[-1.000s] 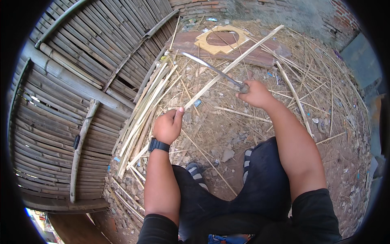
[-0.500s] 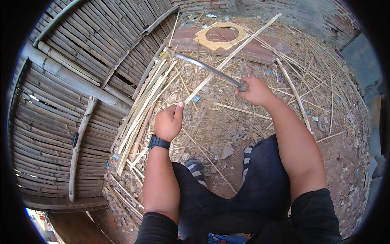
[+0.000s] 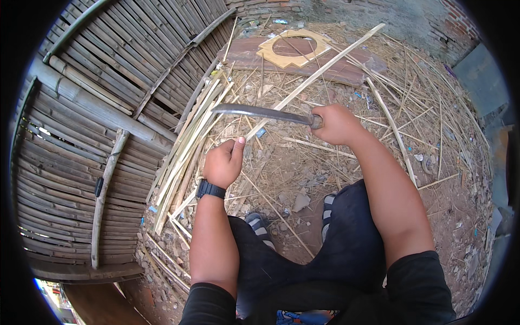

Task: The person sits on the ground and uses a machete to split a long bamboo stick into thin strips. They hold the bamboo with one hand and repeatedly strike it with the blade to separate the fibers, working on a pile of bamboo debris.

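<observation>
A long, pale strip of split bamboo or wood, flat and straight-edged, slants from near left to far right over the littered ground. The person's left hand is closed around its near part, thumb laid along the top. The right hand is wrapped around the short, dull handle of a long knife, whose dark grey metal blade curves slightly and points left. The blade crosses the strip in view; whether they touch cannot be told.

A black wristwatch circles the left wrist. On the left lies a loose bundle of slats, smooth and yellowish, beside a wall of weathered bamboo set in ribbed rows. On the far side, a yellow wooden frame, step-edged around a round opening, rests on a reddish-brown board with a grained face. Dry fibres, stony rubble and thin sticks cover the ground. Beyond stands a rough, partly bare brick wall.
</observation>
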{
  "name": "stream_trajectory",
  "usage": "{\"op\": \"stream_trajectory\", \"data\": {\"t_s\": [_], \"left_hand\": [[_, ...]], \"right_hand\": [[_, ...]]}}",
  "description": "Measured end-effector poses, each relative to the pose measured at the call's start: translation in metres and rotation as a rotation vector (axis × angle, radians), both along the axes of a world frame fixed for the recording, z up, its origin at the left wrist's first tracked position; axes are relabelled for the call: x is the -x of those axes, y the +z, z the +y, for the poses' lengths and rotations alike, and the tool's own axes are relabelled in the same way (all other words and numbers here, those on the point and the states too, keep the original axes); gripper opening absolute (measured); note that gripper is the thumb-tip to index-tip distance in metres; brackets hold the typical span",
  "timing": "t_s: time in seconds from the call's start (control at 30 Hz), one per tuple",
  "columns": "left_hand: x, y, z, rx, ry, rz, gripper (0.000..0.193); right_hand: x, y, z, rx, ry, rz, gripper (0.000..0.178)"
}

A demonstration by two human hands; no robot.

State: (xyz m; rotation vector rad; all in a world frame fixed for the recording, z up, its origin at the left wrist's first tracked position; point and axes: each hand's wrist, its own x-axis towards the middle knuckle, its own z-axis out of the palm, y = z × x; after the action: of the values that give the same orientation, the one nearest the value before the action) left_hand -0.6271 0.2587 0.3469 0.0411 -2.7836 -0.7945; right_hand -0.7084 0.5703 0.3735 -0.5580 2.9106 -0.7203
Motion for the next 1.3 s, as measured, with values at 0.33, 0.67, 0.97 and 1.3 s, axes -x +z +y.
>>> {"op": "stream_trajectory", "data": {"t_s": [0.33, 0.67, 0.97, 1.3], "left_hand": [[-0.002, 0.008, -0.005, 0.076, -0.004, -0.097, 0.057], [0.001, 0.005, -0.009, 0.064, 0.04, 0.039, 0.058], [0.006, -0.008, -0.007, -0.068, 0.02, 0.079, 0.058], [-0.003, 0.001, -0.013, 0.01, 0.012, -0.009, 0.06]], "right_hand": [[0.026, -0.034, 0.039, 0.135, -0.382, 0.074, 0.037], [0.037, -0.043, 0.031, 0.373, -0.44, 0.064, 0.033], [0.004, -0.013, -0.01, -0.066, 0.046, 0.191, 0.038], [0.026, -0.033, 0.014, 0.288, -0.387, 0.079, 0.033]]}}
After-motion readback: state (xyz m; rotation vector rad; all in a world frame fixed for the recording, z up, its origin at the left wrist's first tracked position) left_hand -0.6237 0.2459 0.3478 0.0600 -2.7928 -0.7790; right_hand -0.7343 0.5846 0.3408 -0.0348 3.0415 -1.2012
